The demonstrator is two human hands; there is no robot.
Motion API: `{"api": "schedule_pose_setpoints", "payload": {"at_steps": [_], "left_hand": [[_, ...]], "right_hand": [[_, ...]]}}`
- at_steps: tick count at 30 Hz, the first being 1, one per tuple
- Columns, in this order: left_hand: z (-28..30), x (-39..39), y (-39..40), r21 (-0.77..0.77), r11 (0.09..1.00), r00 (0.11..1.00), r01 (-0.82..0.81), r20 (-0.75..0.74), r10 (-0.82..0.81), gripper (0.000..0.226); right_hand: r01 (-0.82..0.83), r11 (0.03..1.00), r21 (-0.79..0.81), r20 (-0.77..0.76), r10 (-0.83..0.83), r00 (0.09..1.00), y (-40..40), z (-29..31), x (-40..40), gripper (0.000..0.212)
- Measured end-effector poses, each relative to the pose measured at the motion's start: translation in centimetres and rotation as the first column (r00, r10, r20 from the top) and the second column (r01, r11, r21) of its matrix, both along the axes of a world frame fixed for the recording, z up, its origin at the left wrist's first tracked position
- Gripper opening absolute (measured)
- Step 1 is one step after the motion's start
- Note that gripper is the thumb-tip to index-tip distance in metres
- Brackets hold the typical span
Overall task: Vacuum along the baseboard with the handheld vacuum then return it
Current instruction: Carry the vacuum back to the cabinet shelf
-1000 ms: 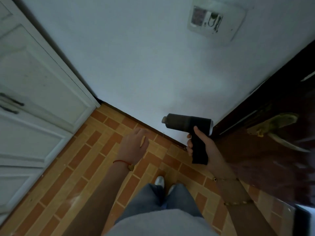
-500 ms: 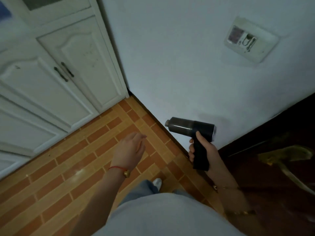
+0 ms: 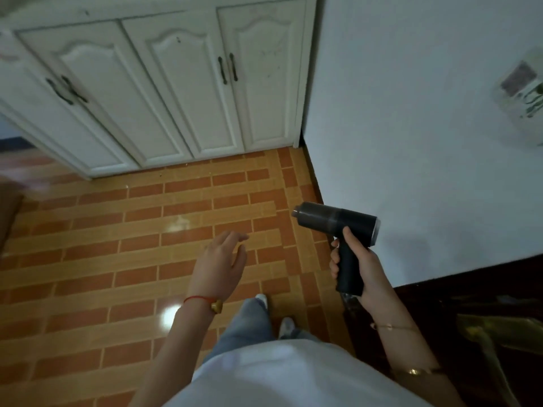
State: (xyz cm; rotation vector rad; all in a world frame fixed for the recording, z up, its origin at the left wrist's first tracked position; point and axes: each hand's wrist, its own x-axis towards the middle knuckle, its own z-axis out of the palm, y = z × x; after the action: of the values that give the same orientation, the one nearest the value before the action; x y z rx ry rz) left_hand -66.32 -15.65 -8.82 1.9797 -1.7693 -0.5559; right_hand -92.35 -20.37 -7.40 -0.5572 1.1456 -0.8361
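My right hand (image 3: pixel 360 261) grips the handle of the black handheld vacuum (image 3: pixel 335 220), pistol-style, at waist height. Its nozzle points left, above the floor and a little out from the wall. The dark baseboard (image 3: pixel 313 171) runs along the foot of the white wall (image 3: pixel 411 127), from the cabinet corner toward me. My left hand (image 3: pixel 219 264) hovers over the tiled floor, fingers relaxed and slightly spread, holding nothing.
White cabinet doors (image 3: pixel 164 92) with dark handles stand across the far side. Orange brick-pattern tile floor (image 3: pixel 117 245) fills the middle. A dark wooden door (image 3: pixel 470 318) is at the lower right. A wall plate (image 3: pixel 526 92) sits on the wall. My legs and shoes (image 3: pixel 286 326) are below.
The view has swung left: the cabinet now fills the far side and the dark door slid to the lower right. Both hands keep their pose, the vacuum still held.
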Motion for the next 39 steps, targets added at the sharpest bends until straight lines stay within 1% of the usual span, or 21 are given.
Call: {"api": "schedule_pose_setpoints", "payload": {"at_steps": [6, 11, 15, 23, 28, 32, 39], "left_hand": [[0.4, 1.9, 3.8, 0.014, 0.984, 0.984, -0.180, -0.005, 0.180, 0.025], [1.0, 3.2, 5.3, 0.007, 0.949, 0.949, -0.315, 0.007, 0.315, 0.026], [1.0, 4.5, 5.8, 0.005, 0.923, 0.923, -0.385, 0.010, 0.385, 0.026], [0.0, 9.0, 5.0, 0.009, 0.866, 0.865, -0.501, -0.017, 0.501, 0.027], [-0.2, 14.4, 2.2, 0.006, 0.846, 0.846, -0.532, -0.006, 0.532, 0.026], [0.8, 21.5, -0.9, -0.022, 0.846, 0.846, -0.533, -0.002, 0.533, 0.028], [2.5, 33.9, -5.6, -0.075, 0.844, 0.843, -0.530, 0.057, 0.535, 0.026]], "right_hand": [[-0.176, 0.984, -0.026, -0.034, 0.175, 0.984, -1.0, 0.0, 2.5, 0.041], [-0.285, 0.958, -0.038, -0.021, 0.284, 0.958, -2.1, 0.3, 4.8, 0.033], [-0.336, 0.942, -0.014, -0.053, 0.335, 0.941, -3.2, 0.1, 6.7, 0.039], [-0.418, 0.908, -0.007, -0.040, 0.418, 0.908, -7.1, -0.4, 12.5, 0.035], [-0.429, 0.903, -0.010, -0.052, 0.428, 0.902, -10.6, -0.5, 18.8, 0.034], [-0.437, 0.899, -0.030, -0.059, 0.435, 0.898, -13.9, 0.4, 26.3, 0.035], [-0.487, 0.871, -0.066, -0.041, 0.485, 0.873, -18.9, 1.7, 39.3, 0.038]]}}
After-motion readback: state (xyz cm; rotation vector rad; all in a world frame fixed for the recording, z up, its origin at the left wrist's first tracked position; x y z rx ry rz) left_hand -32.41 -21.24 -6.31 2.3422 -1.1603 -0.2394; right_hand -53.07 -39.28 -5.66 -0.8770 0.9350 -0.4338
